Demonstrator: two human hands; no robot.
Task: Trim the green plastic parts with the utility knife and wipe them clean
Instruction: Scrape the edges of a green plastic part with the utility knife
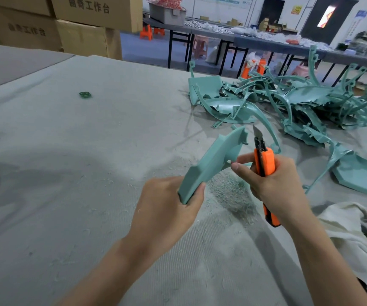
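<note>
Over the grey table (89, 151): trimming step, one green part (213, 160) held up off the surface.
Head view: left hand (167, 202) grips the part's lower end. Right hand (275, 184) is wrapped round the orange knife (265, 164), fingertips touching the part, blade up and clear of the plastic. Shavings (231, 191) lie beneath. Judged unfinished: the blade must next meet the edge, and wiping needs the cloth (350, 226) at right.
</note>
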